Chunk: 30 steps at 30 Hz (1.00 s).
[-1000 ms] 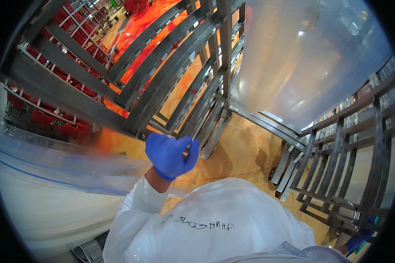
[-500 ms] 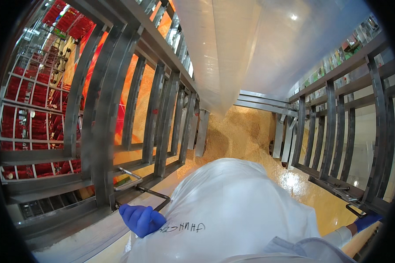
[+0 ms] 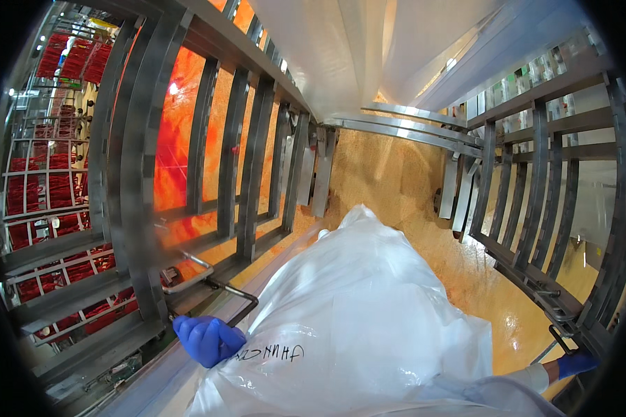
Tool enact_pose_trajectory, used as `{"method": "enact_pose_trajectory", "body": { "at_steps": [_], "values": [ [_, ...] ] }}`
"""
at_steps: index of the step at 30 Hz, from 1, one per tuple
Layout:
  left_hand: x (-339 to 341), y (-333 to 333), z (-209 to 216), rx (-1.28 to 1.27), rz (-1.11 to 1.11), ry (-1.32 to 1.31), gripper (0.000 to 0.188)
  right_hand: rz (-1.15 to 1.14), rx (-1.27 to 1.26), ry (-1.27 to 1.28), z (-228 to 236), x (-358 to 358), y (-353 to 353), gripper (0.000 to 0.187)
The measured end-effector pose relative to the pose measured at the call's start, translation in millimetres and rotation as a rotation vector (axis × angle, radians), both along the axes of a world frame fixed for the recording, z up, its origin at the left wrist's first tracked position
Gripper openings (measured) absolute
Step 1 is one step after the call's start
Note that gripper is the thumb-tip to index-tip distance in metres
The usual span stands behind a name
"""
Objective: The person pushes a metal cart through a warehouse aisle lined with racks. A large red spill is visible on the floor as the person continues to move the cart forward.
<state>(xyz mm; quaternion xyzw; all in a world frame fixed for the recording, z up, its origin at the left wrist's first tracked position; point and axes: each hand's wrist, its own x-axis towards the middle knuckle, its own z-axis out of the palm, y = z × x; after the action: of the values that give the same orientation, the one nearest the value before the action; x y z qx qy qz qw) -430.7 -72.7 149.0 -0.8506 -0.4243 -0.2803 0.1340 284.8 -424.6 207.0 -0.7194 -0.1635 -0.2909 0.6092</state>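
In a blue glove, my left hand (image 3: 209,340) is closed around the near end of the left metal rack (image 3: 146,208), right where a bent rod handle (image 3: 247,300) meets it. At the far right edge, my right hand (image 3: 577,361), also blue-gloved, reaches the right metal rack (image 3: 535,201) beside a small black handle (image 3: 562,339). Its fingers are too dark and turned away to make out. Between my arms, a white plastic apron (image 3: 362,299) with handwriting on it covers my front.
Metal crossbars (image 3: 403,128) join the racks at the far end. Beyond them hangs translucent plastic sheeting (image 3: 348,55). Shiny yellow-brown floor (image 3: 386,174) lies between the racks. On the left stand wire grid shelves (image 3: 49,170) of red pieces, and a red-orange surface (image 3: 170,146) shows through the slats.
Crossbars and rack frames have shifted in view, and more of the crossbars shows under the plastic sheeting. Both hands keep their places at the racks.
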Motion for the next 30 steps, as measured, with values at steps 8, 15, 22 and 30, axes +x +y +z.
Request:
{"method": "enact_pose_trajectory", "body": {
  "at_steps": [8, 15, 22, 30],
  "values": [
    [4.7, 19.0, -9.9, 0.158, -0.161, -0.168, 0.008, 0.061, 0.033, -0.001, 7.1, -2.5, 5.7, 0.037],
    [26.4, 17.1, -0.9, 0.16, -0.116, -0.191, 0.014, 0.24, 0.097, -0.003, 6.1, 11.4, 16.0, 0.037],
    [53.9, 17.2, 0.8, 0.157, 0.142, -0.184, 0.014, 0.213, 0.21, 0.294, -11.8, 54.0, -10.9, 0.041],
    [37.5, 15.6, -18.9, 0.166, 0.258, -0.229, 0.008, 0.283, -0.046, 0.134, -15.6, 16.3, 12.0, 0.039]
  ]
}}
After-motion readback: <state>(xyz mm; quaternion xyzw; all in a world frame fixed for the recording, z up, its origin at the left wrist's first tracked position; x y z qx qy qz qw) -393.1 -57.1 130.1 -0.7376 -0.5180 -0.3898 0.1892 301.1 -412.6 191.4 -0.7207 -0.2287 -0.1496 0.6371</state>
